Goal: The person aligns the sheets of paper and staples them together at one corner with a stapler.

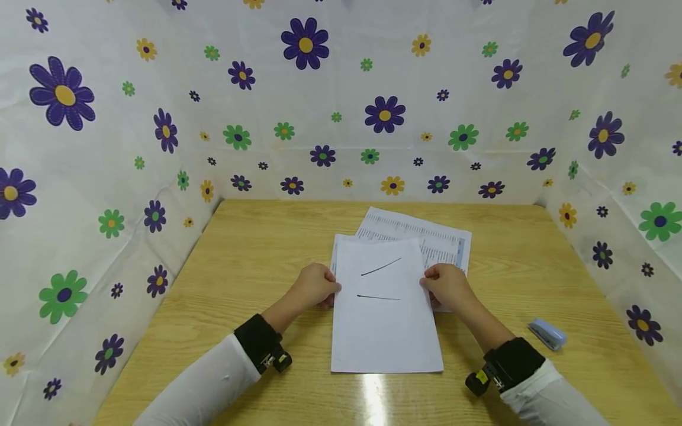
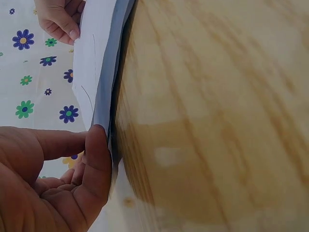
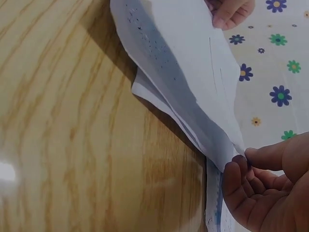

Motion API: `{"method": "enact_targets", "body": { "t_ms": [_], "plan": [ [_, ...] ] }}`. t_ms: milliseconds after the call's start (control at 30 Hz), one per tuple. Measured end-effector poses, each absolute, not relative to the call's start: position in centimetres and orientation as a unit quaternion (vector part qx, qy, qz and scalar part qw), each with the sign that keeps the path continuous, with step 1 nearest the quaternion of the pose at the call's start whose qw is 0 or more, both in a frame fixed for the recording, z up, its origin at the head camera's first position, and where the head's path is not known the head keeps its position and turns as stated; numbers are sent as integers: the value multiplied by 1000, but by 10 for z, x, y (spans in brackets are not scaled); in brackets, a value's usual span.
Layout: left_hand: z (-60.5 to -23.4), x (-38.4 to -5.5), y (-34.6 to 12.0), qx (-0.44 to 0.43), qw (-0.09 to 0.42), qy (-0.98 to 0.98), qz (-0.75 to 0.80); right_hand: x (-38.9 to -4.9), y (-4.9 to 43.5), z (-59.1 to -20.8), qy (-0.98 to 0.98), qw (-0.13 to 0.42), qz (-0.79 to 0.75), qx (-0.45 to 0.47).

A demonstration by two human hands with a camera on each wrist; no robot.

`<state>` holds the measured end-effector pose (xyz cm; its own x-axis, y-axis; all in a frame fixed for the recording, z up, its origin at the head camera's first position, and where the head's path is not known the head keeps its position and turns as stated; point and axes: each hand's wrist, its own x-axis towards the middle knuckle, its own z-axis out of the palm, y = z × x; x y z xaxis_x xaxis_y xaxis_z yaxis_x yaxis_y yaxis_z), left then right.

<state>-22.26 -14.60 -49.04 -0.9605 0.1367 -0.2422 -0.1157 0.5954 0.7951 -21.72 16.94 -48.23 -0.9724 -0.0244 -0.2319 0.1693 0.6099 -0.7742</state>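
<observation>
A white sheet of paper (image 1: 386,331) with two black pen strokes lies between my hands, over other papers. My left hand (image 1: 314,285) pinches its left edge between thumb and fingers; the left wrist view shows the left thumb (image 2: 65,144) on top and the index finger against the edge. On the opposite side my right hand (image 1: 449,285) pinches the right edge. In the right wrist view the sheet (image 3: 193,53) bows upward, with further layers of paper below it. Beneath and behind it, turned at an angle, is a printed sheet (image 1: 453,241) with rows of text and a blue strip.
A light blue stapler (image 1: 547,334) lies on the wooden table (image 1: 256,236) to the right of my right forearm. A flower-patterned white cloth (image 1: 341,83) hangs behind the table and along both sides. Each wrist carries a black band with a small camera.
</observation>
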Motion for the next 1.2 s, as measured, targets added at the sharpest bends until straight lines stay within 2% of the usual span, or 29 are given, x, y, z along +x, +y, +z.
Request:
{"method": "enact_targets", "body": {
  "t_ms": [1200],
  "plan": [
    [-489,-224,-137,-7,121,918,377,-219,169,-485,911,77,-404,31]
  ]
}}
